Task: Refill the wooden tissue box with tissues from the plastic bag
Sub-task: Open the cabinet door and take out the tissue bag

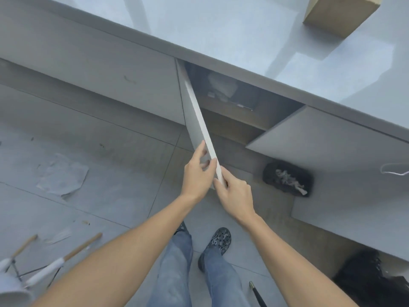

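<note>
The wooden tissue box [338,13] stands on the glossy white counter [221,36] at the top right. Below the counter a white cabinet door [199,120] is swung open towards me. My left hand [198,176] grips its outer edge from the left, fingers wrapped around the panel. From the right, my right hand [235,193] pinches the same edge just below. Inside the dark cabinet [234,94] I see a pale, blurred bundle [221,84] on a shelf; I cannot tell if it is the plastic bag.
A second cabinet door [321,140] stands open to the right. A black bag with white scraps [287,178] lies on the floor beneath it, and another dark bag [374,278] at the bottom right. Crumpled paper [63,176] lies on the tiles; chair legs [55,260] stand at the bottom left.
</note>
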